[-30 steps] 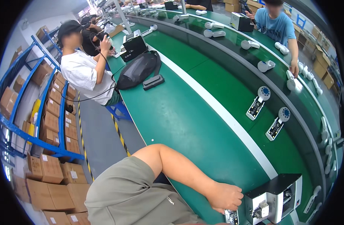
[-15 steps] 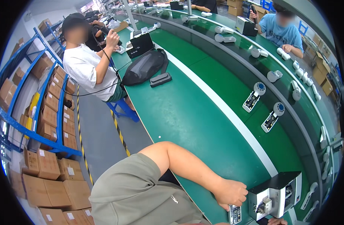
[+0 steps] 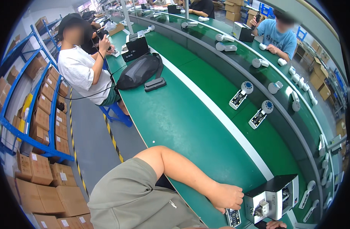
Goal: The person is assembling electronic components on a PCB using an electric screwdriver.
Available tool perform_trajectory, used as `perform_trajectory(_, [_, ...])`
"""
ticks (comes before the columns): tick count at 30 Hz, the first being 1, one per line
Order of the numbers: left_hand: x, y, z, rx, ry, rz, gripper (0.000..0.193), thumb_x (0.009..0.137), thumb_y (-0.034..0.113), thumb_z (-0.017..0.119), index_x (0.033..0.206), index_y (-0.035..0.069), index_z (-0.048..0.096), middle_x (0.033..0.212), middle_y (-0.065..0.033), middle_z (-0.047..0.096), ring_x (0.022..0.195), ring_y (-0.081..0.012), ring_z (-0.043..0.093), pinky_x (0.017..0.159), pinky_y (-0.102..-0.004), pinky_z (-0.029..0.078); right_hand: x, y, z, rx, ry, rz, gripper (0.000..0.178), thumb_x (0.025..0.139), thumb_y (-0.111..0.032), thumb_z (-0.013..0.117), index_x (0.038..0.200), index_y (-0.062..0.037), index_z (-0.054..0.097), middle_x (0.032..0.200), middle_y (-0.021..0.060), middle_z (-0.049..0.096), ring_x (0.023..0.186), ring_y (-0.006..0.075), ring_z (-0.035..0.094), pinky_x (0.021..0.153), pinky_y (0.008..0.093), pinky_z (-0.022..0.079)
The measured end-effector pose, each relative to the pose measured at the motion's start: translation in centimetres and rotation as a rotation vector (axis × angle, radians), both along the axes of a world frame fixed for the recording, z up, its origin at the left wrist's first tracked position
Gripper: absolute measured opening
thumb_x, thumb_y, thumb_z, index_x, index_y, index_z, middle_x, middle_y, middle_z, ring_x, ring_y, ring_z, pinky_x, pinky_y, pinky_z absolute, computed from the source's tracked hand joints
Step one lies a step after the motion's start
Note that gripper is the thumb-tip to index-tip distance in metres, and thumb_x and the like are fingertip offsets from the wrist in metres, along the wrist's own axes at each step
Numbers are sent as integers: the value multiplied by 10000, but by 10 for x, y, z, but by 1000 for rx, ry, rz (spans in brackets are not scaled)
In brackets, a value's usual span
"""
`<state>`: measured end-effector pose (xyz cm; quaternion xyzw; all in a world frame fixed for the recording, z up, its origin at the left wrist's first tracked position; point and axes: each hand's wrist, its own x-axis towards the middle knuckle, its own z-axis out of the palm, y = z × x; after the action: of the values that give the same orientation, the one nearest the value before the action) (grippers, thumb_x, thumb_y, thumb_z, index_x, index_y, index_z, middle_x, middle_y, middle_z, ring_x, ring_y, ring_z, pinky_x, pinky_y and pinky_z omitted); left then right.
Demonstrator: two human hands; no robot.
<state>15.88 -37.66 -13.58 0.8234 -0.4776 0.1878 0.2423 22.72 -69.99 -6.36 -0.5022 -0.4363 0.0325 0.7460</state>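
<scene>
I'd best steady the circuit board (image 3: pixel 233 218) flat by the table (image 3: pixel 175 126)'s near edge — left fingers (image 3: pixel 237 195) gripping its end, right fingers (image 3: pixel 276 224) I can't tell.

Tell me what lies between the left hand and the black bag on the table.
In the head view, a dark case lies beside the black bag; from there, green tabletop runs to the left hand.

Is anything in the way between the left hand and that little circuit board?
Nothing visible. The left hand is right at the circuit board, its fingers by the board's upper end, though the exact grip is partly hidden. The machine stands to the right, beside them rather than between.
</scene>
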Motion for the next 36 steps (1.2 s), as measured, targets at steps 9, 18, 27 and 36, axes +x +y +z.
perform_trajectory(9, [26,45,50,-528,41,-180,346,798,290,726,1040,58,641,1078,-85,652,877,-283,605,785,-395,479,-17,-6,-14,113,199,-421,315,872,-283,661,1057,-89,495,669,0,481,522,95,447,533,238,384])
perform_trajectory(18, [186,78,33,27,-226,608,454,739,207,724,1178,143,626,1136,-9,621,1068,-215,549,967,-398,368,-11,-15,-31,164,174,-446,344,850,-252,696,1056,-78,483,669,16,522,509,110,487,540,253,451])
perform_trajectory(27, [176,56,27,-63,-309,589,400,734,208,735,1110,111,638,1009,-48,648,980,-265,593,921,-392,417,3,-7,-33,259,169,-380,329,820,-195,715,1045,-54,520,639,46,556,495,142,529,524,272,491])
perform_trajectory(36, [151,20,10,-6,346,400,184,775,170,713,920,61,687,599,-16,573,559,-239,555,575,-322,449,2,-16,-38,287,139,-411,305,816,-175,713,1028,-44,537,630,54,568,506,150,553,523,271,503])
